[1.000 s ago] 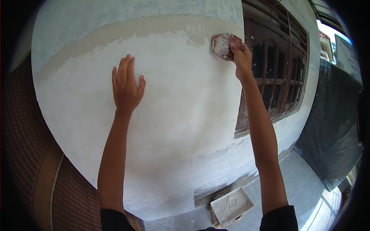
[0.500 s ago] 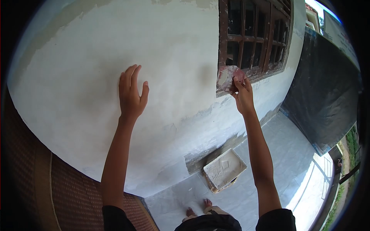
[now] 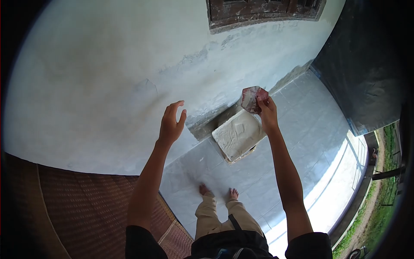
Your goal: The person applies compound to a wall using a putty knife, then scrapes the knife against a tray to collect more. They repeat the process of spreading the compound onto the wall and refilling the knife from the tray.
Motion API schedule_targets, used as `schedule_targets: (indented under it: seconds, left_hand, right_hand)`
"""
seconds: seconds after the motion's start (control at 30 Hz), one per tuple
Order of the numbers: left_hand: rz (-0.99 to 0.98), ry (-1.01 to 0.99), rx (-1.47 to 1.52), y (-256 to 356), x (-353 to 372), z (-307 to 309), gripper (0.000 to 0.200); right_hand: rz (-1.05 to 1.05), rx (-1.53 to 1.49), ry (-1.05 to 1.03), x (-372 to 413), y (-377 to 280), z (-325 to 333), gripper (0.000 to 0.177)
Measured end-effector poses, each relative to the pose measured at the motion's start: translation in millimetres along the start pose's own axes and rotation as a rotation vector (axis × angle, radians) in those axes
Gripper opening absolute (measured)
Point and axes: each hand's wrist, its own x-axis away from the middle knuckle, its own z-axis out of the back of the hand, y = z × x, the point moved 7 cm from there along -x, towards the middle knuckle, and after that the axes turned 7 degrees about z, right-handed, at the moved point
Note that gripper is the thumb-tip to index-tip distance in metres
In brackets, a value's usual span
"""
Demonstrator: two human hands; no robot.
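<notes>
My right hand (image 3: 268, 116) pinches a flat, angular reddish spreader (image 3: 250, 99), its face smeared with whitish plaster. It overlaps the far corner of a shallow rectangular tub (image 3: 221, 147) in this view. Wet-looking white plaster (image 3: 238, 133) with drag marks fills the tub, which rests on the floor near the foot of the wall. To the left, my left hand (image 3: 172, 124) is raised before the white wall (image 3: 103, 86), thumb apart from the curved fingers and nothing in it.
A brown wooden window frame (image 3: 263, 17) sits in the wall at the top. Dark sheeting (image 3: 362, 73) hangs at the right. Woven brown matting (image 3: 86, 203) lies lower left. My bare feet stand on grey floor tiles (image 3: 297, 116); greenery shows beyond the floor's right edge.
My view has tilted down, so the tub and my legs show more and the window less. The right hand has lowered the spreader from beside the window to the tub; the left hand has lowered too.
</notes>
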Motion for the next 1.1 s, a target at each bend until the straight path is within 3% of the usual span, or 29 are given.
schedule_targets:
  seconds: [0.07,0.17,0.37,0.6,0.73,0.83,0.97,1.1]
  left_hand:
    - [0.078,-0.048,0.051,-18.6,33.8,-43.6,0.029]
    - [0.172,-0.097,0.113,-41.2,86.2,-111.4,0.029]
    - [0.326,-0.193,0.206,-83.0,185.9,-227.3,0.031]
    - [0.481,-0.239,0.282,-142.7,260.3,-325.4,0.033]
    - [0.473,-0.224,0.288,-163.9,279.4,-366.9,0.036]
    - [0.47,-0.21,0.272,-175.8,283.9,-391.4,0.041]
    - [0.48,-0.223,0.263,-184.5,293.1,-417.9,0.052]
    - [0.56,-0.245,0.316,-185.7,300.0,-430.0,0.055]
  right_hand:
    - [-0.051,0.021,0.031,15.7,44.2,31.7,0.022]
    - [-0.058,0.38,-0.004,33.6,97.3,73.9,0.023]
    - [-0.176,0.609,-0.003,67.2,218.6,155.1,0.032]
    - [-0.135,0.884,-0.072,61.1,301.4,188.6,0.034]
    - [-0.049,0.994,-0.128,39.2,326.6,182.9,0.026]
    - [0.21,1.127,-0.22,20.2,343.1,179.0,0.023]
    - [0.366,1.215,-0.333,4.7,356.8,169.5,0.018]
    - [0.401,1.12,-0.413,-6.7,369.4,161.9,0.014]
